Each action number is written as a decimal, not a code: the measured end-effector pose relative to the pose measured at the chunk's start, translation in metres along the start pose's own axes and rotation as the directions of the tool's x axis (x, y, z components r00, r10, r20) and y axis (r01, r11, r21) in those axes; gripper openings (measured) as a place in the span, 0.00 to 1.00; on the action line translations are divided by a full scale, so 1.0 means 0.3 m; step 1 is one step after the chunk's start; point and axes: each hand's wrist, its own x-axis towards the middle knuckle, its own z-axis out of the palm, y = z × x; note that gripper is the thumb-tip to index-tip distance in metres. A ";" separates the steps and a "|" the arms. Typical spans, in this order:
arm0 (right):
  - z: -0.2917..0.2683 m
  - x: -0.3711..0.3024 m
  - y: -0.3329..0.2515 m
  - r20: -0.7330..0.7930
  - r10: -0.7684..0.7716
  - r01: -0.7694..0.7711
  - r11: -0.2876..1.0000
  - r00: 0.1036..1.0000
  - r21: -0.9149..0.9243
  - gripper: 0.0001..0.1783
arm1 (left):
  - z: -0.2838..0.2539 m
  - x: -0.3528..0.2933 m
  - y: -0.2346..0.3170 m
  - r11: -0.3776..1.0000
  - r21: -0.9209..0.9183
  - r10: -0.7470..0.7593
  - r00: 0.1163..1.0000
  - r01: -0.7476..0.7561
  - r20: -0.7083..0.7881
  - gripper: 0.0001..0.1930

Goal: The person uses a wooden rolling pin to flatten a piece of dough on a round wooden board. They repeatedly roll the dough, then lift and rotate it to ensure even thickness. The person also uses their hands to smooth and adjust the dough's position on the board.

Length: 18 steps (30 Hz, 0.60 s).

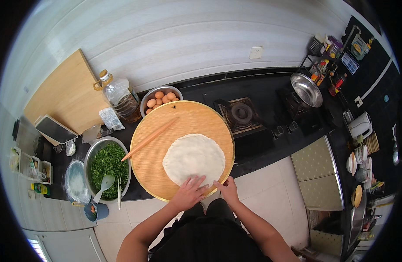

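We see the round of dough [194, 157] lying on the round wooden board [150, 172], right of the board's centre and toward its near rim. Our left hand [191, 192] rests on the dough's near edge with its fingers spread. Our right hand [227, 191] is at the board's near-right rim, fingers bent close to the dough's border; we cannot tell whether they pinch the dough or only touch the board.

Because the dough looks thin and its surface uneven, we judge that too firm a push from our left fingertips could dent or split it, and an uneven tug could open its scalloped border. If it sticks to the board, lifting one side could stretch it out of round.

The board seems to reach past the near edge of the desk [262, 159], so we could tip it by leaning on that rim. The rolling pin [150, 139] lies across the board's left part, one end jutting past the rim beside the bowl of chopped greens [107, 159]; a knock there could roll it into the dough or off the board. Beyond the far rim, the bowl of eggs [159, 94] sits so close that a shove of the board could jolt it.
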 end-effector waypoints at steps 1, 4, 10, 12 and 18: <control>-0.003 0.004 -0.005 0.003 0.014 -0.014 1.000 1.000 -0.028 0.24 | 0.001 0.001 0.001 1.000 -0.011 -0.002 1.000 0.002 -0.004 0.23; -0.003 0.003 -0.024 0.000 0.016 -0.016 0.991 1.000 -0.133 0.22 | 0.004 0.001 0.001 1.000 -0.023 -0.008 1.000 0.008 -0.012 0.23; -0.021 0.033 0.001 0.071 0.032 -0.036 0.997 0.997 0.069 0.20 | -0.008 0.007 0.000 1.000 -0.003 0.001 1.000 -0.001 -0.008 0.23; -0.034 0.046 0.016 0.081 0.029 -0.035 0.997 0.996 0.075 0.21 | -0.007 0.007 0.001 1.000 0.003 0.001 1.000 -0.001 -0.006 0.23; -0.042 0.058 0.010 0.096 0.044 -0.044 0.999 0.994 0.000 0.18 | -0.021 0.014 0.009 1.000 0.017 -0.003 0.999 0.003 0.033 0.22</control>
